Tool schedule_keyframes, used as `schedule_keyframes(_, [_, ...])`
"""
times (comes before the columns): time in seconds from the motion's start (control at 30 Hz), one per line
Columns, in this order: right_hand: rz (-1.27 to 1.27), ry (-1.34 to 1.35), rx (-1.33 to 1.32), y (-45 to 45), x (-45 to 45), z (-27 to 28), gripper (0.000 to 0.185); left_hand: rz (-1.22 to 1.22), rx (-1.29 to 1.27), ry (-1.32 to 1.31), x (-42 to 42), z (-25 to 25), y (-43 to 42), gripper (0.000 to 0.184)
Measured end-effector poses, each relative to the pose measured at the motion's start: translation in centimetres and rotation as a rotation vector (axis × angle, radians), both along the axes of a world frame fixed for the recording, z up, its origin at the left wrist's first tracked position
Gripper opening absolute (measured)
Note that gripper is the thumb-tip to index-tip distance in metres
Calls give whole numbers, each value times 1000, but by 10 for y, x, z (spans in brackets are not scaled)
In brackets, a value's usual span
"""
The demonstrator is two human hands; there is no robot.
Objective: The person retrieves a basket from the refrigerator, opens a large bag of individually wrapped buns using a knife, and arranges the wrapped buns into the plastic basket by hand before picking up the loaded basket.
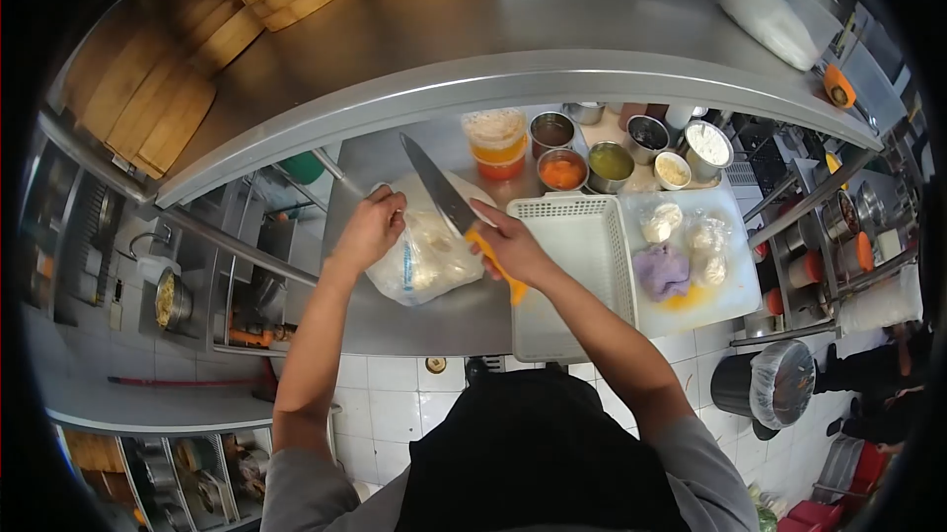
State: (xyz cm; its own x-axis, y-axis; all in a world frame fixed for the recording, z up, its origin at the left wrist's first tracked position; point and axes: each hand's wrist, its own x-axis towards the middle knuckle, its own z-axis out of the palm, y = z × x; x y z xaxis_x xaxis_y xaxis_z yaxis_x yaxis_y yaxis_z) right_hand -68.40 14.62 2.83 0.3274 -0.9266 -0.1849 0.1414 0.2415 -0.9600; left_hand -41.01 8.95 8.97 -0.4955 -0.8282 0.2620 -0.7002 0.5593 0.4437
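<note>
My right hand grips a large kitchen knife by its yellow-orange handle, its blade pointing up and away to the left. On the steel counter in front of me sits a clear plastic bag with pale contents that I cannot make out. The fingers of my left hand are pinched together at the bag's upper left edge. The blade passes over the bag's upper right side. Just right of my right hand is a white plastic basket, partly covered by my forearm.
A white cutting board holds a purple cloth and bagged pale lumps. Behind stand a tub of orange liquid and several metal containers. A steel shelf with bamboo steamers overhangs the counter. A lined bin stands right.
</note>
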Motion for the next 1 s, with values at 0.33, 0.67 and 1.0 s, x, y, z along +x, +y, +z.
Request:
schedule_keyframes(0.33, [159, 121, 173, 63, 26, 10, 53, -118, -23, 21, 15, 6, -14, 13])
schedule_keyframes(0.67, [333, 215, 106, 86, 29, 22, 53, 152, -84, 139, 82, 23, 49, 16])
schedule_keyframes(1.0, [-670, 707, -87, 208, -229, 37, 42, 667, 178, 684, 183, -186, 77, 17])
